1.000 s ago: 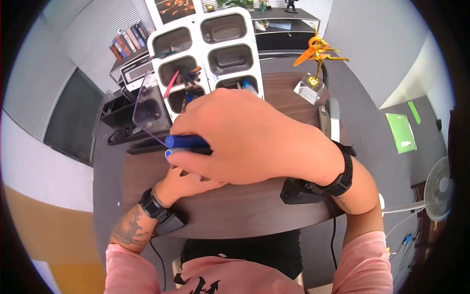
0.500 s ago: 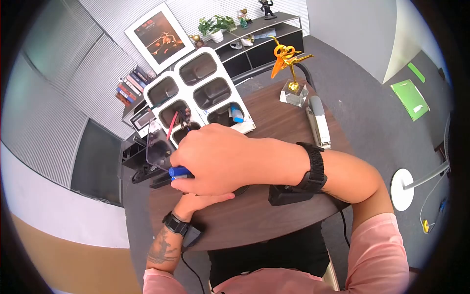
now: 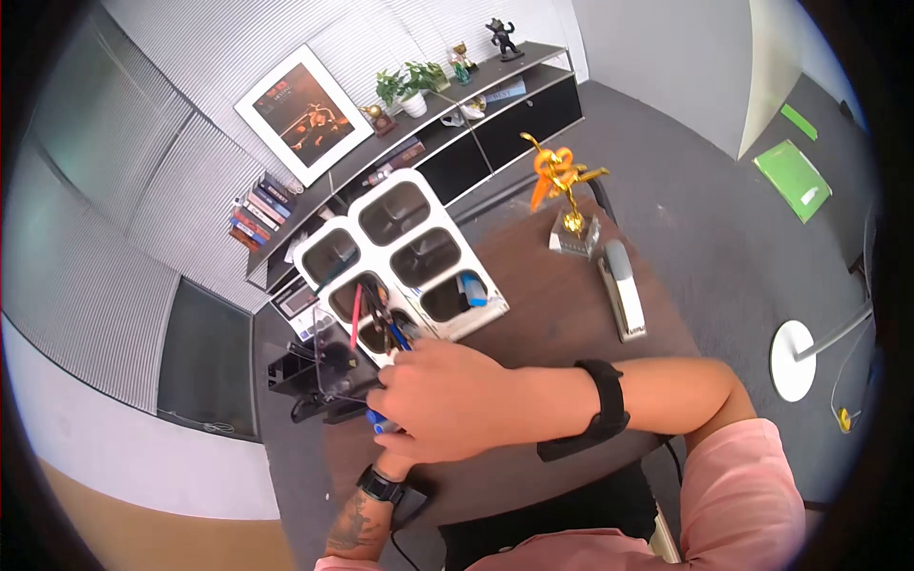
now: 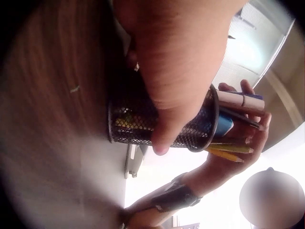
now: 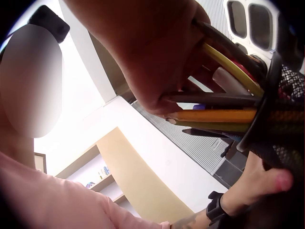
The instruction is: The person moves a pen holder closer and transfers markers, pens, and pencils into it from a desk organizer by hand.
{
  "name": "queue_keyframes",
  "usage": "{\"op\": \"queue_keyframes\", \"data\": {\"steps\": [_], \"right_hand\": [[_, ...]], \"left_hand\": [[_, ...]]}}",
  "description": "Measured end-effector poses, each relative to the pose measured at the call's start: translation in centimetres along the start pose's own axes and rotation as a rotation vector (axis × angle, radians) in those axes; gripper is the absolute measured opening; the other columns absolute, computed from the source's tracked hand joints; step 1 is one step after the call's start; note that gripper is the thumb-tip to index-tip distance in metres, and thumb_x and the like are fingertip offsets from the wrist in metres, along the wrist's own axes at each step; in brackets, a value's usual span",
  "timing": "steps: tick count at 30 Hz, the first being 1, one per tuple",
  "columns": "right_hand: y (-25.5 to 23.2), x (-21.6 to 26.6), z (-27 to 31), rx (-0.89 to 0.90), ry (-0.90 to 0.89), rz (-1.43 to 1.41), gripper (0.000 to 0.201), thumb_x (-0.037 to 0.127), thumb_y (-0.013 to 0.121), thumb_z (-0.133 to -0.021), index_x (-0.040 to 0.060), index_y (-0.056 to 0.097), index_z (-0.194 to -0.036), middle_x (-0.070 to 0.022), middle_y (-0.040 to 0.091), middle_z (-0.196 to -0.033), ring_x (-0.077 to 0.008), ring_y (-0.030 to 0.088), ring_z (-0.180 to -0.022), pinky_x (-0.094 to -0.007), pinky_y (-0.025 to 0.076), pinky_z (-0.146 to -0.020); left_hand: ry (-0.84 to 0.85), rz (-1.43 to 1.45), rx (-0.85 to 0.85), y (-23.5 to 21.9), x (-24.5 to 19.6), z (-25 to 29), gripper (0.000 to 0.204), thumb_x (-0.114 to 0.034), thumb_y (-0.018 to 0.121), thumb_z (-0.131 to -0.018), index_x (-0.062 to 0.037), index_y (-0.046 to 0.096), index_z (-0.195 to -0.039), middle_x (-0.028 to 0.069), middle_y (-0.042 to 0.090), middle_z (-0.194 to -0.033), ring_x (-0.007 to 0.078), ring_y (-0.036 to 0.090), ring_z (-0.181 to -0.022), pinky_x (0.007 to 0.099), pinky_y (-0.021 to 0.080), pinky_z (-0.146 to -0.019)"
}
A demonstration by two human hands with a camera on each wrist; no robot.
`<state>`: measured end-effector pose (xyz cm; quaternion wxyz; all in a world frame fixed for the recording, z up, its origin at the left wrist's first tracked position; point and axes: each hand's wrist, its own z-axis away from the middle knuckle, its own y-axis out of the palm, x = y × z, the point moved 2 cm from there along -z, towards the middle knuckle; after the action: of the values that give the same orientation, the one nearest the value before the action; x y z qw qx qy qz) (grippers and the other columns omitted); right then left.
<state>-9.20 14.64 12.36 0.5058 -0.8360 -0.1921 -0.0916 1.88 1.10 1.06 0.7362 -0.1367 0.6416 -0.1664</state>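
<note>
A black mesh pen cup (image 4: 157, 124) lies tipped on its side just above the brown counter (image 3: 562, 285), at the near left part of it, its open mouth turned toward the right hand. The left hand (image 4: 176, 57) wraps over the cup's wall, fingers curled round the mesh, so its grip is clamped on the cup. A bundle of pens and pencils (image 4: 236, 126) sticks out of the mouth: yellow pencils, dark pens, a white-and-blue marker. The right hand (image 3: 447, 404) closes round these, its grip grasping the bundle where it leaves the cup; a blue marker end (image 3: 379, 423) peeks out under its fingers in the head view. Just behind the hands stands a white six-compartment organiser (image 3: 400, 262) with pens in its near-left compartments, a clear acrylic stand (image 3: 331, 357) to its left. Further right on the counter are a grey stapler (image 3: 621, 290) and a gold-and-orange trophy (image 3: 564, 186)
</note>
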Motion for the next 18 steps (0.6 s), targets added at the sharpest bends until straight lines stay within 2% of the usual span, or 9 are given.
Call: {"op": "queue_keyframes", "data": {"steps": [2,3,6,7,11,14,16,17,18], "right_hand": [[-0.1,-0.1,0.2,-0.034,-0.003,-0.013,0.032,0.037,0.065,-0.086,0.0047,0.068,-0.087,-0.0095,0.063,-0.076,-0.0275,0.065,-0.077,-0.0395,0.048,-0.072],[0.0,-0.1,0.1,0.034,0.016,-0.011,0.033,0.037,0.064,-0.088,0.0043,0.068,-0.092,-0.0107,0.063,-0.08,-0.0282,0.065,-0.081,-0.0395,0.049,-0.077],[-0.1,-0.2,0.0,0.045,0.012,-0.044,0.035,0.038,0.063,-0.09,0.004,0.068,-0.096,-0.012,0.064,-0.084,-0.0298,0.065,-0.084,-0.04,0.049,-0.08],[-0.5,-0.2,-0.1,0.115,0.047,-0.07,0.037,0.04,0.063,-0.09,0.0044,0.068,-0.102,-0.0126,0.064,-0.088,-0.031,0.065,-0.087,-0.0404,0.049,-0.081],[-1.2,-0.3,-0.3,0.141,0.057,-0.047,0.038,0.04,0.064,-0.09,0.0074,0.069,-0.109,-0.0125,0.066,-0.092,-0.0307,0.066,-0.091,-0.0391,0.049,-0.083],[-1.6,-0.4,-0.5,0.14,0.063,-0.095,0.039,0.041,0.065,-0.089,0.0073,0.07,-0.107,-0.0125,0.067,-0.095,-0.0309,0.066,-0.092,-0.0391,0.049,-0.085],[-1.7,-0.8,-0.6,0.091,0.023,-0.075,0.035,0.035,0.071,-0.086,0.0072,0.071,-0.106,-0.0115,0.068,-0.099,-0.0308,0.066,-0.093,-0.0397,0.049,-0.085],[-2.5,-0.9,-0.7,-0.066,-0.053,-0.104,0.033,0.035,0.071,-0.086,0.0064,0.07,-0.103,-0.0119,0.068,-0.097,-0.0309,0.065,-0.093,-0.04,0.049,-0.085],[-3.4,-1.1,-0.6,-0.222,-0.127,-0.129,0.031,0.034,0.072,-0.087,0.0057,0.07,-0.1,-0.0124,0.068,-0.094,-0.031,0.065,-0.092,-0.0404,0.048,-0.085]], "left_hand": [[0.014,0.051,0.011,-0.1,0.2,0.1,0.06,-0.021,0.087,-0.077,-0.0033,0.061,-0.128,0.0087,0.064,-0.127,0.0217,0.059,-0.118,0.0364,0.048,-0.099],[0.024,0.078,0.016,-0.2,0.2,0.1,0.06,-0.021,0.087,-0.076,-0.0034,0.061,-0.127,0.0087,0.064,-0.127,0.0216,0.059,-0.117,0.0363,0.048,-0.099],[0.037,0.15,0.001,-0.3,0.5,0.3,0.06,-0.021,0.088,-0.076,-0.0035,0.061,-0.126,0.0086,0.064,-0.126,0.0211,0.059,-0.116,0.0359,0.048,-0.098],[0.038,0.168,-0.013,-0.4,0.5,0.4,0.06,-0.021,0.088,-0.076,-0.0035,0.062,-0.126,0.0085,0.064,-0.126,0.021,0.059,-0.116,0.0358,0.048,-0.098],[0.012,0.238,-0.072,-0.4,0.5,0.8,0.059,-0.022,0.089,-0.075,-0.0037,0.062,-0.124,0.0084,0.064,-0.125,0.0204,0.06,-0.114,0.0352,0.049,-0.097],[-0.011,0.283,-0.07,-0.4,0.4,0.9,0.059,-0.022,0.089,-0.074,-0.0038,0.062,-0.123,0.0082,0.065,-0.125,0.0199,0.061,-0.113,0.0348,0.05,-0.096],[-0.048,0.224,-0.034,-0.2,-0.9,0.2,0.058,-0.021,0.089,-0.075,-0.0027,0.063,-0.123,0.0088,0.065,-0.123,0.0197,0.061,-0.112,0.0347,0.049,-0.096],[-0.093,0.173,0.016,0.1,-1.4,-0.4,0.056,-0.021,0.088,-0.075,-0.0016,0.063,-0.122,0.0094,0.066,-0.121,0.0196,0.062,-0.111,0.0347,0.049,-0.097],[0.003,0.239,-0.041,0.6,0.1,-0.7,0.056,-0.02,0.088,-0.076,-0.0014,0.062,-0.122,0.0097,0.064,-0.121,0.0191,0.06,-0.115,0.0342,0.048,-0.099]]}}
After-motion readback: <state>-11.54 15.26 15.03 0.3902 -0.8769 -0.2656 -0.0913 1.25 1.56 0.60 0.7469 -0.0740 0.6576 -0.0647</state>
